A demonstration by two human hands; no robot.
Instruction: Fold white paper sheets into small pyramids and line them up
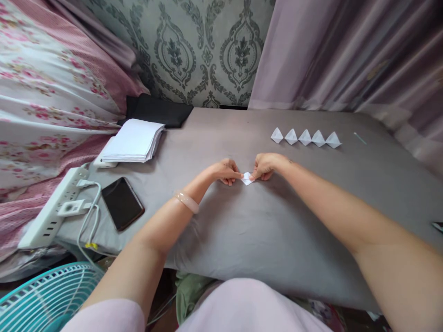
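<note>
- A blue fan (pixel 51 297) stands in the lower left corner, beside the table.
- A white power strip (pixel 51 210) lies along the table's left edge, with plugs and cords (pixel 83 226) in it.
- A dark phone (pixel 122 204) lies face up on the grey cloth (pixel 214 230), right of the cords.
- A stack of white paper (pixel 133 142) sits behind the phone.
- The left hand (pixel 228 171), below a pale bracelet (pixel 187 202) on the forearm, is curled, thumb and finger pinched on the left side of a small folded paper (pixel 247 180).
- That folded paper is on the cloth between both hands, one point toward the person.
- The right hand (pixel 265 166) is likewise curled, pinching the paper's right side.
- Five white paper shapes (pixel 305 138) stand in a row behind and right of the right hand.
- A thin stick (pixel 360 138) lies just beyond them.
</note>
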